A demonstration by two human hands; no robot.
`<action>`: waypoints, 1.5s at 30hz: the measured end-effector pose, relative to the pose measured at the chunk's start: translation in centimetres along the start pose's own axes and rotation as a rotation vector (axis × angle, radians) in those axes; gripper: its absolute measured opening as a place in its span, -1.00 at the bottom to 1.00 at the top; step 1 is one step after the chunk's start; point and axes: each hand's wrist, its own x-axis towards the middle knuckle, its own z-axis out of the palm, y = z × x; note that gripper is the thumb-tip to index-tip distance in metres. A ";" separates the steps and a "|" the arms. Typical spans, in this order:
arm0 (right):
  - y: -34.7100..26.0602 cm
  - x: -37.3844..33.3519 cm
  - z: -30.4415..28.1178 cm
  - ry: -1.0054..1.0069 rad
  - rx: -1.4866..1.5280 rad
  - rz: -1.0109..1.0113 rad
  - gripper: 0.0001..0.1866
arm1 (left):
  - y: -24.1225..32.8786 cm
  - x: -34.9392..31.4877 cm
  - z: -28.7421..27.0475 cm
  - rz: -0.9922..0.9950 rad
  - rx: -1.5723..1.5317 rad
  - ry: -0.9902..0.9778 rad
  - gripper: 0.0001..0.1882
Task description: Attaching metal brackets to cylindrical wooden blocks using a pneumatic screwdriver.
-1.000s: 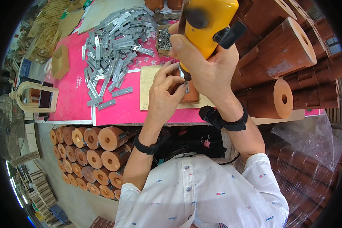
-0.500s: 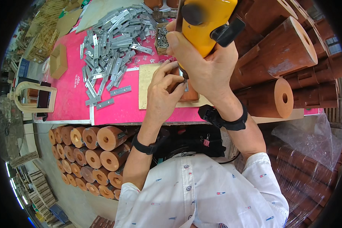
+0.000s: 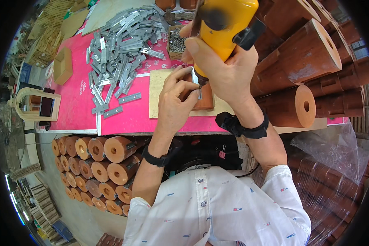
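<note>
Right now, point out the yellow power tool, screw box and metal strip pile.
Yellow power tool (image 3: 225,35), head view, yellow casing.
Screw box (image 3: 175,55), head view, near wall.
Metal strip pile (image 3: 125,46), head view, middle.

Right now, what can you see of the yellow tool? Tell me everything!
The yellow tool has a plastic-looking casing with a dark round patch and a black side piece. Tilted, it's gripped by the right hand, its dark nose pointing down by the left hand, over the brown block. Its top is cut off; I can't tell whether it's spinning.
</note>
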 end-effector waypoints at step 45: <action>0.1 -0.7 0.0 -0.037 -0.072 -0.066 -0.79 | -0.2 -0.1 0.4 -0.011 -0.018 0.019 -0.91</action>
